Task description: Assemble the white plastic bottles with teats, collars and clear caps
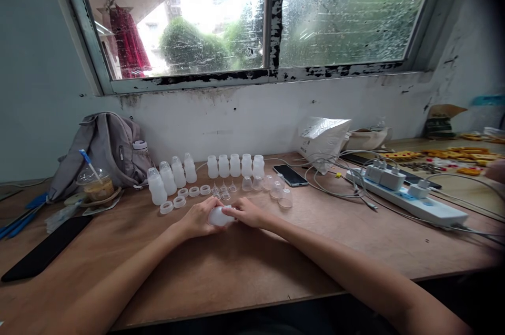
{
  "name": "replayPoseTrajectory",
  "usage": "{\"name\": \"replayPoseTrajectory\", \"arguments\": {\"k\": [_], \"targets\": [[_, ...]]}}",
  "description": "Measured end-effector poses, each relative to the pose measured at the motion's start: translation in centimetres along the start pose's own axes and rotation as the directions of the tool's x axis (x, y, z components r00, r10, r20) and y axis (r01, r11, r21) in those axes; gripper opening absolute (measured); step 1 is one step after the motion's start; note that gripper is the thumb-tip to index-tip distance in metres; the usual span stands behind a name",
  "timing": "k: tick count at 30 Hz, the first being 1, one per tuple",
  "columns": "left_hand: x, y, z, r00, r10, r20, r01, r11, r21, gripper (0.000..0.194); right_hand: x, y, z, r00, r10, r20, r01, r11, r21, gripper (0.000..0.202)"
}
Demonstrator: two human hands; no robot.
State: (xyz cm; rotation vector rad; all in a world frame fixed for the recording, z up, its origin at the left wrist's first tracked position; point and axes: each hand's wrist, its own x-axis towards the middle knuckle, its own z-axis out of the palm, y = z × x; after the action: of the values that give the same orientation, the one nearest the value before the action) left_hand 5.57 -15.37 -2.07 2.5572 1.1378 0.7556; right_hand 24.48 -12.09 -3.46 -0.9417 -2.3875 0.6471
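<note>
A translucent white baby bottle (216, 216) lies tilted between my two hands, low over the table. My left hand (198, 218) is wrapped around its body. With its fingers closed on the bottle's far end, my right hand (249, 213) grips from the other side; exactly which part it pinches is hidden. Just beyond my hands are several clear nipples (223, 188), and to their left several white collar rings (179, 201). Several capped bottles (168, 178) stand at the left. A row of uncapped bottles (235, 165) stands behind, with clear dome caps (276, 189) to the right.
A phone (291, 175), tangled cables (335, 180) and a power strip (414, 199) with chargers occupy the right. A drink cup (97, 186), a backpack (106, 145) and a black flat case (47, 248) are at left. A silvery bag (323, 138) leans against the wall.
</note>
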Motion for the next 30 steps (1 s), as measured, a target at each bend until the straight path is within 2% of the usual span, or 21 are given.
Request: {"name": "replayPoseTrajectory", "arguments": {"k": [3,5,7,9,12,16,24,30], "targets": [[0.2,-0.2,0.4,0.999,-0.022,-0.049,0.023,1.0,0.001,0.039,0.2,0.2,-0.3,0.995,0.068,0.072,-0.073,0.995,0.072,0.053],[0.4,-0.6,0.5,0.997,-0.065,-0.04,0.063,0.997,-0.053,0.04,0.1,0.3,-0.5,0.998,0.047,0.042,-0.047,0.999,-0.016,0.052],[0.7,-1.1,0.3,0.993,-0.116,0.022,0.118,0.981,-0.151,0.042,-0.1,0.3,-0.8,0.998,-0.047,-0.052,0.037,0.982,-0.184,0.046],[0.9,-1.6,-0.1,0.983,-0.148,0.11,0.172,0.95,-0.26,0.043,-0.3,0.2,-0.9,0.978,-0.179,-0.11,0.131,0.93,-0.343,0.041],[1.1,-2.1,-0.8,0.969,-0.149,0.196,0.212,0.91,-0.356,0.044,-0.4,0.2,-1.1,0.946,-0.313,-0.084,0.245,0.86,-0.448,0.04],[0.9,-2.0,-1.1,0.966,-0.121,0.228,0.199,0.912,-0.36,0.043,-0.4,0.2,-0.9,0.916,-0.399,-0.039,0.333,0.812,-0.479,0.04],[0.4,-1.0,-1.2,0.961,-0.104,0.255,0.183,0.934,-0.306,0.043,-0.5,0.0,-0.1,0.89,-0.456,-0.014,0.374,0.746,-0.552,0.035],[0.2,-0.3,-1.1,0.98,-0.075,0.182,0.122,0.957,-0.263,0.039,-0.7,-0.7,-0.5,0.917,-0.398,-0.022,0.323,0.775,-0.543,0.034]]}}
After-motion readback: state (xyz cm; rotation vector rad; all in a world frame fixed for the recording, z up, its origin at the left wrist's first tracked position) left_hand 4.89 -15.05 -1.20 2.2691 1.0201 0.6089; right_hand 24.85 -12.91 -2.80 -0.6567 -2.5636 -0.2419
